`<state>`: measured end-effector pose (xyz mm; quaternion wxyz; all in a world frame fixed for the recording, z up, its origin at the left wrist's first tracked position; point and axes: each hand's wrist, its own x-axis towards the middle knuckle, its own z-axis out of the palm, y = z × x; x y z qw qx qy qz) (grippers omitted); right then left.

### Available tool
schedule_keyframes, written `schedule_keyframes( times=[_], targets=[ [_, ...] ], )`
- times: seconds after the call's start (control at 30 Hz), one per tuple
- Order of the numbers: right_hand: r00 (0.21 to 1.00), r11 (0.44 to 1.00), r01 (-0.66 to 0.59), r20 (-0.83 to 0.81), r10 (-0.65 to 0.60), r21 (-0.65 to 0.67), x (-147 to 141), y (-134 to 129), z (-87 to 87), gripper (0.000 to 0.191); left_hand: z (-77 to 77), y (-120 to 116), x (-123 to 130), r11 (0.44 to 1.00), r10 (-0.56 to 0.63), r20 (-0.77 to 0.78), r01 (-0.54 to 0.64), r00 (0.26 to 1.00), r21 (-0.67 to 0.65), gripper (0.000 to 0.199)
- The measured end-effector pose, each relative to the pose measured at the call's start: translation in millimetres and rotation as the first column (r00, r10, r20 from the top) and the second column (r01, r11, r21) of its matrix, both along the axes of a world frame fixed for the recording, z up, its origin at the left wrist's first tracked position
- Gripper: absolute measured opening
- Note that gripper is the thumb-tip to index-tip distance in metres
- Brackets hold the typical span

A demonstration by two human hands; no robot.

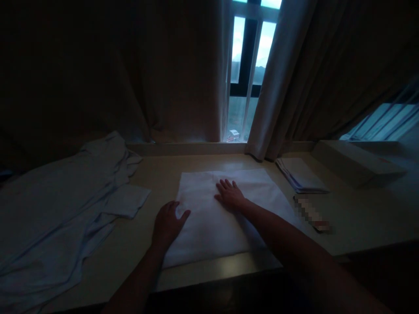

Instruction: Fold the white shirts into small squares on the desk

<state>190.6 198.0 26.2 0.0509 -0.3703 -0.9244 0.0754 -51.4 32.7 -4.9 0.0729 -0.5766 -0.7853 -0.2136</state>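
Observation:
A white cloth (209, 231) lies spread in a rough rectangle on the pale tabletop in front of me. My right hand (230, 195) rests flat on its upper middle, fingers spread. At the cloth's left edge is my left hand (168, 222), thumb held apart from the fingers, with nothing visible between them. Whether those left fingertips press on the cloth or only hover at its edge, I cannot tell.
A heap of white cloth (65, 196) covers the table's left side. To the right lie a folded white cloth (303, 174), a blurred-out flat object (310, 213) and a box-like block (353, 161). Behind are dark curtains (183, 78) and a window (247, 56).

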Motion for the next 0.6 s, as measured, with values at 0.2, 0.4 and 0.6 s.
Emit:
schedule_keyframes(
  times=[0.2,0.4,0.6],
  targets=[
    [0.994,0.994,0.109,-0.003,-0.109,-0.017,-17,3,-17.0,0.071,0.9,-1,1,1.0,0.011,0.029,-0.011,1.0,0.007,0.059],
    [0.995,0.992,0.085,0.051,-0.081,-0.092,-18,7,-3.5,0.074,0.1,0,1,1.0,0.011,0.033,-0.011,0.999,-0.005,0.063],
    [0.995,0.998,-0.056,-0.083,0.053,-0.041,-20,-76,2.8,0.08,-1.4,2,1,1.0,0.019,0.029,-0.018,0.999,-0.011,0.063]
  ],
)
